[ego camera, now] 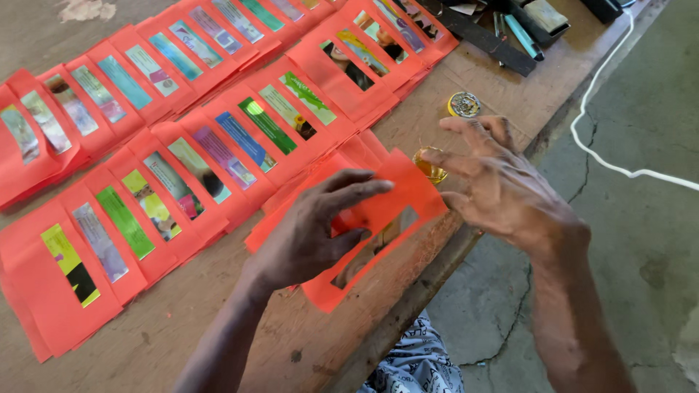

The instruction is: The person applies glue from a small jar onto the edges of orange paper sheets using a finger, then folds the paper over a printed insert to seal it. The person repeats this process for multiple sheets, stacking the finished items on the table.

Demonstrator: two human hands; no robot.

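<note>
Dozens of orange paper sleeves [182,138] are lying in overlapping rows across the wooden table [291,349], filling the upper left and centre of the frame, each showing a coloured strip through a slot. Left hand [306,233] is pressing down on one orange sleeve [397,200] at frame centre, fingers curled and spread over its middle, thumb side hidden so grip underneath cannot be told. Right hand [502,193] is hovering at the sleeve's upper right end, fingers fanned wide, holding nothing, tips just beside the edge. Sleeve is sitting at the table's near edge, partly overhanging; its long axis is running lower left to upper right, window slot facing up toward the lower part. Judgement: doing this well is likely meaning keeping the left palm flat so the paper is not sliding off the edge. Small gold glue tin [429,166] is sitting just behind, round lid [464,105] beyond it.
</note>
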